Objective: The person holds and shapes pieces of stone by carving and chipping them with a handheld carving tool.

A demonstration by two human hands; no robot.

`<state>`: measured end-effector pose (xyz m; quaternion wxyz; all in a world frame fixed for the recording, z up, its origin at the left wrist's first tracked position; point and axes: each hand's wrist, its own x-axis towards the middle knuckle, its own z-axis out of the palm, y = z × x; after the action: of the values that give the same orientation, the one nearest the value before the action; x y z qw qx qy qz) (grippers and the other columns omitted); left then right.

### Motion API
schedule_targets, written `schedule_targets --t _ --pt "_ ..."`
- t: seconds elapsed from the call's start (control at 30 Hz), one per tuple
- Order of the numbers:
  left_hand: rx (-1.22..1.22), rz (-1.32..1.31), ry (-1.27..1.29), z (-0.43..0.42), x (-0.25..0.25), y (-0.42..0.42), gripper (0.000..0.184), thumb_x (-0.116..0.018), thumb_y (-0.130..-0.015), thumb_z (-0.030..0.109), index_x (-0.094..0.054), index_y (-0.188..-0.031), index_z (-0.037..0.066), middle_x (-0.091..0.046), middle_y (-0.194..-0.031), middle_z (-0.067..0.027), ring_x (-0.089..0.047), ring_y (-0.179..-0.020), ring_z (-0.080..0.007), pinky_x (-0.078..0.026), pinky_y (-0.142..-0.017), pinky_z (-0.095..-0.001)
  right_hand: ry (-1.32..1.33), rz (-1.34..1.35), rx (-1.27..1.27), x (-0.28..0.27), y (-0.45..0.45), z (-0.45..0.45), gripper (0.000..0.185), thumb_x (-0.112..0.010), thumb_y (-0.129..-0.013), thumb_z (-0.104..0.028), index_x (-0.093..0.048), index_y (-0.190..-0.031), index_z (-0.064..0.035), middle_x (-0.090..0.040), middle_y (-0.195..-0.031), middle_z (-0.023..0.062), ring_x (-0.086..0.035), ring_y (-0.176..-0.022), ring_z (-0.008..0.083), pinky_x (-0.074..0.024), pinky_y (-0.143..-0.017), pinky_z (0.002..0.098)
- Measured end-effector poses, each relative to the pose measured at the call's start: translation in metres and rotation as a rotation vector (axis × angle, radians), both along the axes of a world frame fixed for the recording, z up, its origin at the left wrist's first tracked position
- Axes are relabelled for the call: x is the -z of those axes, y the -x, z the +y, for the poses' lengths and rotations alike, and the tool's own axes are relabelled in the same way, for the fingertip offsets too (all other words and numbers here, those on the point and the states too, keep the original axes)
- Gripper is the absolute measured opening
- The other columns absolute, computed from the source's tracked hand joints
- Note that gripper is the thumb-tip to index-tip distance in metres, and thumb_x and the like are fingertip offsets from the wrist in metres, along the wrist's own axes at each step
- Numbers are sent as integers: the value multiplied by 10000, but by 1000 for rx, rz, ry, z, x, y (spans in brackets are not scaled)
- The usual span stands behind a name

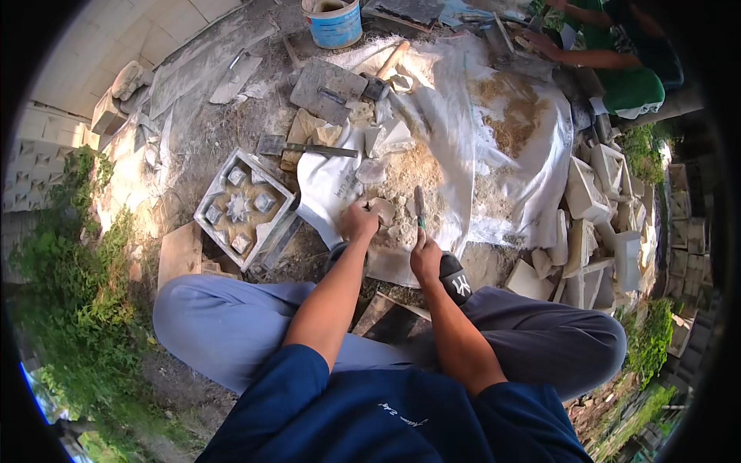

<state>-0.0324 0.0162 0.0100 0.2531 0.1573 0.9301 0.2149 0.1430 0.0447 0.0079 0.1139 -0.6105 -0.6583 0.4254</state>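
Note:
My left hand (360,221) is closed around a flat, pale stone chip (384,211) above a heap of sandy rubble (413,171). In my right hand (426,260) is a narrow trowel (420,204), its green handle gripped and its thin blade pointing away from me. The blade lies just right of the chip, and I cannot tell whether they touch. Left of my hands sits an angular mould (202,210) with a star and several raised blocks inside. A hatchet-like tool (309,147) with a dark handle rests beyond my left hand.
White sacking (451,100) spreads under the rubble. A plastering float (324,86) and a wooden-handled hammer (392,60) lie farther off. Pale cast blocks (587,193) are piled at right. A blue bucket (336,29) stands at the back; another person (629,73) sits at upper right.

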Motion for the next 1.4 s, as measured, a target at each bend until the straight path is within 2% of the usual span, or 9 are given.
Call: schedule_targets --t 0.07,0.13,0.33,0.47,0.73,0.8,1.1,1.27,1.4 --pt "-25 -32 10 3 2 1 492 -746 -743 418 -669 -1168 184 -692 -1008 -176 -660 -940 -340 -511 -809 -413 70 -83 -36 17 -7 1 589 -422 -967 -468 -653 -871 65 -616 -806 331 -587 -846 515 -449 -758 526" --pt "-9 -52 -83 0 8 2 503 -760 -733 412 -657 -1176 198 -685 -1010 -177 -638 -973 -364 -496 -804 -473 102 -76 -8 11 -2 5 577 -413 -977 -446 -634 -813 61 -599 -762 327 -582 -812 511 -440 -725 533" --pt "25 28 -70 -6 11 1 482 -741 -752 413 -667 -1170 183 -711 -922 -125 -672 -868 -322 -513 -768 -422 -96 146 21 -10 9 2 537 -415 -990 -382 -553 -697 46 -545 -682 319 -556 -751 505 -407 -658 543" --pt "26 -63 -82 -3 3 3 482 -738 -753 407 -665 -1171 180 -712 -890 -128 -674 -859 -319 -514 -761 -421 73 -97 -63 20 -2 -1 580 -409 -981 -426 -643 -797 72 -600 -769 336 -587 -855 511 -445 -771 538" --pt "28 -28 -22 -3 16 4 434 -731 -766 380 -673 -1150 188 -713 -926 -120 -673 -864 -325 -520 -750 -417 -136 161 43 5 6 -6 568 -429 -983 -412 -597 -747 77 -552 -685 332 -554 -704 515 -406 -649 550" --pt "21 -22 -50 0 6 3 424 -731 -771 375 -677 -1143 178 -708 -956 -129 -671 -884 -316 -516 -774 -407 55 -57 -56 25 -4 -2 623 -407 -976 -464 -622 -807 96 -586 -755 353 -590 -788 505 -433 -718 533" --pt "115 -27 -335 8 -3 8 430 -734 -790 240 -609 -1149 38 -695 -965 -159 -654 -933 -296 -490 -799 -394 238 -35 18 20 -7 -7 673 -430 -953 -516 -624 -786 106 -604 -755 336 -608 -836 489 -445 -755 511" --pt "95 72 -314 1 29 -8 486 -784 -744 169 -547 -1146 33 -690 -933 -132 -664 -874 -278 -491 -776 -379 45 5 -4 20 -6 -12 655 -430 -964 -501 -546 -702 88 -523 -607 264 -548 -596 343 -420 -627 470" --pt "110 -186 -557 -5 49 2 420 -751 -774 116 -603 -1161 53 -685 -985 -141 -670 -876 -253 -507 -765 -355 14 63 -37 -4 6 -6 551 -447 -980 -398 -551 -726 79 -527 -645 295 -513 -584 423 -400 -599 491"
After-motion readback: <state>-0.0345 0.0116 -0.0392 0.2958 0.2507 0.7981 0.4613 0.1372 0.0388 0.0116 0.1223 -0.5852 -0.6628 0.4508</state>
